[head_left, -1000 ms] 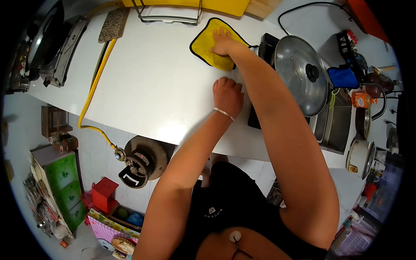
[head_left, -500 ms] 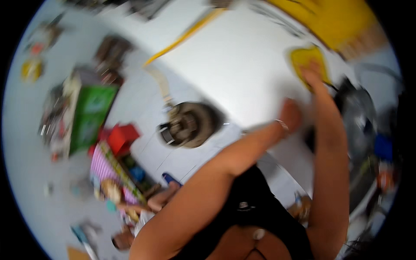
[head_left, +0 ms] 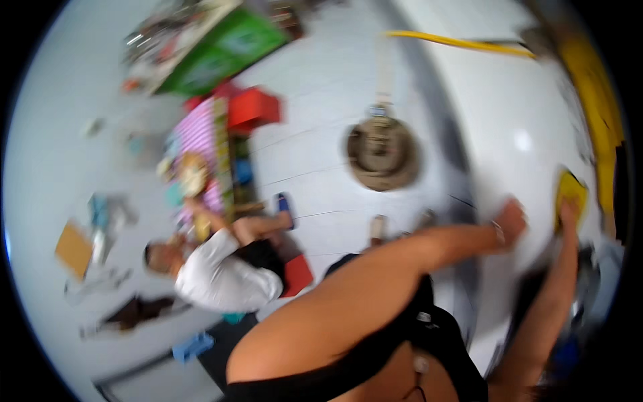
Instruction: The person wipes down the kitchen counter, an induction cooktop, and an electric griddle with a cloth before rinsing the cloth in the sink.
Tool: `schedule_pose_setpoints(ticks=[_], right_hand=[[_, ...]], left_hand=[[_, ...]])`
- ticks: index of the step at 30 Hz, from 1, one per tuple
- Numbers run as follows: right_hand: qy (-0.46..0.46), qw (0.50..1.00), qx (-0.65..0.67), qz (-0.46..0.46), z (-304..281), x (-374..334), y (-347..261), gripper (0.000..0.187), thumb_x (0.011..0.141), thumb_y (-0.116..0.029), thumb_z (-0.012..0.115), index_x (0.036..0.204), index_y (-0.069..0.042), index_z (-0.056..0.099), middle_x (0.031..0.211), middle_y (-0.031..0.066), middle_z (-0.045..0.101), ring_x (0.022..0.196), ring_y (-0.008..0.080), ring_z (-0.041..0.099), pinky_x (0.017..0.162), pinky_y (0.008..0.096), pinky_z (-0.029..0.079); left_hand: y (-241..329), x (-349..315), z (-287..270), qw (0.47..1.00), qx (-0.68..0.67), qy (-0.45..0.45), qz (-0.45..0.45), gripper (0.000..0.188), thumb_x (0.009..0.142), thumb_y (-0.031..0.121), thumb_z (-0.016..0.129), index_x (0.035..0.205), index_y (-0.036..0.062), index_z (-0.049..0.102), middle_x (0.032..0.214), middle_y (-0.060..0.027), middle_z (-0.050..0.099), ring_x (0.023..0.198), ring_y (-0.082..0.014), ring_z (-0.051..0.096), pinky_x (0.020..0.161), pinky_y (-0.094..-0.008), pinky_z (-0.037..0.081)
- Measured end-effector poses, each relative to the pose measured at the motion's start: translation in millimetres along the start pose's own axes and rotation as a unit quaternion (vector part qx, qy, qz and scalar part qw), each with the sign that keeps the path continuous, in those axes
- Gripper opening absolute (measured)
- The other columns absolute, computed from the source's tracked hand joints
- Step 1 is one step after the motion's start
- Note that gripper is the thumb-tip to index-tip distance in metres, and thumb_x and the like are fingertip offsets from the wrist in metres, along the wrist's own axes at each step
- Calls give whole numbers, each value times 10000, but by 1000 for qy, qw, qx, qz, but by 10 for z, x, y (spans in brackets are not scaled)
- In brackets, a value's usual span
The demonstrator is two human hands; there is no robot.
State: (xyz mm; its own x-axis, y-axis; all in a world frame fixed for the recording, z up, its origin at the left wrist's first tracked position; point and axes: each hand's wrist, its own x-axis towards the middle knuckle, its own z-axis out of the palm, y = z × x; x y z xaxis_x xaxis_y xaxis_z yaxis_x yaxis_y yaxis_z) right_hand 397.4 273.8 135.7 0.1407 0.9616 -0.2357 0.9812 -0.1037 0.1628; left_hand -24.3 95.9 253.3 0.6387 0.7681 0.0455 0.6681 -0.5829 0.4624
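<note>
At the right of the head view, a small flat yellow piece with a dark edge (head_left: 573, 190) is over the white tabletop (head_left: 499, 127). My right hand (head_left: 569, 210) is on its near end, the fingers blurred but seemingly gripping it. My left hand (head_left: 512, 222), with a bracelet at the wrist, is closed over the table to the left of that piece. Its curled fingers hide whatever may be in them. A long yellow strip (head_left: 462, 44) crosses the far part of the table and reaches past its left edge.
Larger yellow material (head_left: 599, 114) lies along the table's right side. Left of the table, a round brown object (head_left: 380, 153) is on the tiled floor. A person in a white shirt (head_left: 228, 278) sits farther left, near a red box (head_left: 253, 109) and a green-fronted container (head_left: 224, 57).
My view has swung right, so the table stands farther right and more of the seated person shows. My right hand is still on the yellow piece; my left stays near it.
</note>
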Motion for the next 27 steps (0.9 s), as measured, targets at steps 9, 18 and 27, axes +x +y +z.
schedule_pose_setpoints(ticks=[9, 18, 27], right_hand=[[-195, 973, 96, 80, -1649, -311, -2178, 1163, 687, -696, 607, 1488, -100, 11, 1527, 232, -11, 1384, 472, 63, 1120, 512, 148], [-191, 973, 108, 79, -1632, -334, -2236, 1198, 666, -705, 624, 1488, -99, -2, 1525, 231, -72, 1384, 480, -44, 1122, 528, 66], [-147, 977, 131, 85, -1418, -312, -2152, 1173, 661, -683, 646, 1495, -181, -9, 1544, 152, -97, 1411, 395, -78, 1061, 648, 129]], left_hand=[[-131, 450, 69, 975, -79, 204, -34, 105, 653, 121, 671, 756, 119, 689, 783, -50, 619, 934, -252, 533, 896, -434, 353], [154, 918, 289, 994, -38, 100, 12, 155, 748, 231, 610, 769, 102, 693, 776, -47, 627, 959, -252, 522, 919, -418, 336], [160, 865, 167, 994, 99, 21, 35, 192, 777, 194, 532, 675, 116, 675, 724, -51, 621, 891, -244, 540, 846, -393, 350]])
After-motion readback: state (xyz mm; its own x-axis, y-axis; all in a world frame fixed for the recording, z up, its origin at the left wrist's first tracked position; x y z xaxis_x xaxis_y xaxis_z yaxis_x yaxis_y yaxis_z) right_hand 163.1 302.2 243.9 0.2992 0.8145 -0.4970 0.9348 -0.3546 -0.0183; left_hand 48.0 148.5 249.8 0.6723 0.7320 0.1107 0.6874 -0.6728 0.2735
